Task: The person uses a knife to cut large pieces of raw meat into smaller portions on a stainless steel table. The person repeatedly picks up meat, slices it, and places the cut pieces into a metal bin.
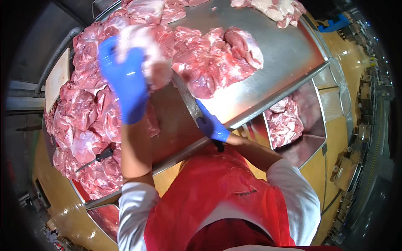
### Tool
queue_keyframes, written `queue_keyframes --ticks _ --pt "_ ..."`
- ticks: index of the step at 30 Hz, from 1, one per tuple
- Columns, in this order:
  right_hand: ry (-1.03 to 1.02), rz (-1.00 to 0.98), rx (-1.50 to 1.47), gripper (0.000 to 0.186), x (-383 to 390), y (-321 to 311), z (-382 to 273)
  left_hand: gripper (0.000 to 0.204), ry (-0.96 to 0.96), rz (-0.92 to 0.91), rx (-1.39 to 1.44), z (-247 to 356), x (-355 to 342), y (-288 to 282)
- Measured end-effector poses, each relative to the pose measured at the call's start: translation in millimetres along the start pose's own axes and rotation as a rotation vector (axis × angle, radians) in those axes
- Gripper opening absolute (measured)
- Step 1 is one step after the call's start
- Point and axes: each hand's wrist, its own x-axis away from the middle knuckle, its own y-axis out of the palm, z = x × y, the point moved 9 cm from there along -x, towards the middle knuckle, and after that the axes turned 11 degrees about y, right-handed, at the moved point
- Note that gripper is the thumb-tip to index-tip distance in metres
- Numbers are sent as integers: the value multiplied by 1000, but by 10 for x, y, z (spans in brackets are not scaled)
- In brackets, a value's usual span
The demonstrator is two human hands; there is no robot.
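My left hand (127, 77), in a blue glove, grips a pale pink piece of raw meat (157, 54) that is smeared by motion. It is over the left side of the steel table (284, 50), beside a large heap of raw meat (81, 106). At the table's near edge my right hand (212, 127), also gloved in blue, is closed around a knife. The blade of this knife (187, 97) points away from me and up to the left. Just beyond its tip lie several cut pieces of red meat (213, 58).
A thin tool with a black handle (104, 154) rests on the heap's near part. A white board (58, 79) stands at the far left. Below the table's right edge is a steel bin (312, 125) holding meat. Fatty pieces (276, 10) lie at the far right.
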Motion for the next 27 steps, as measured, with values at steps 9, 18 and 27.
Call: queue_keyframes --ticks 9,18,27 --pt "-190 57 108 70 301 -1360 464 23 171 -1112 922 1681 2433 3732" --pt "211 3 144 69 -328 -2028 403 50 114 -420 -433 -1080 1623 1703" --pt "-303 421 119 72 -1733 -2288 -661 57 -337 -687 -778 -2377 1826 1327"
